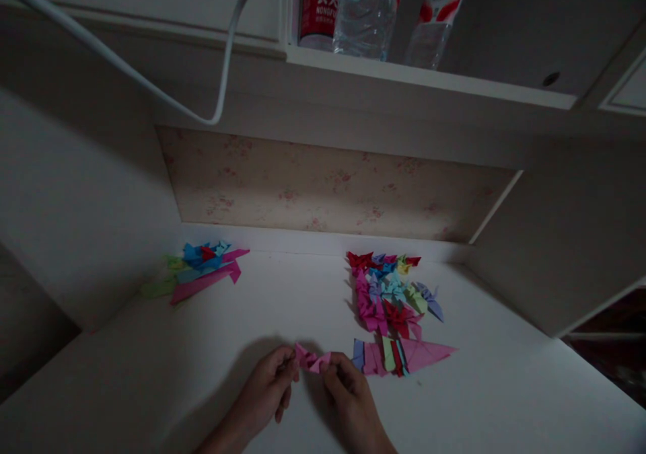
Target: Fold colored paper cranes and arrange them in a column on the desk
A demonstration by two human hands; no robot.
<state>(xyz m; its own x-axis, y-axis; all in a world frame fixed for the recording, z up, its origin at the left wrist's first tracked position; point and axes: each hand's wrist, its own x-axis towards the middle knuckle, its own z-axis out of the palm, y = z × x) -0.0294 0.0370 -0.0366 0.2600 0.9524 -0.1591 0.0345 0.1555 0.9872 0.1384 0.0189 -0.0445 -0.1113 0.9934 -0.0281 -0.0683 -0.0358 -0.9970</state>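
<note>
Between my two hands is a small pink folded-paper piece (312,360), held a little above the white tabletop. My left hand (272,383) pinches its left end, and my right hand (348,388) grips the right end between thumb and fingers. The middle of the piece looks creased and twisted; its exact shape is too small to tell. Just right of my right hand lies a row of folded paper strips (373,358) in purple, pink, green and red, ending in a pink pointed piece (428,355). Behind that row sits a cluster of colourful origami pieces (373,292).
At the back left is a pile of folded papers (206,272), blue, pink and green. Overhead, a shelf (428,81) holds plastic bottles (366,13). A white cable or lamp arm (151,91) hangs at upper left. Side panels (550,239) flank the white tabletop (293,286).
</note>
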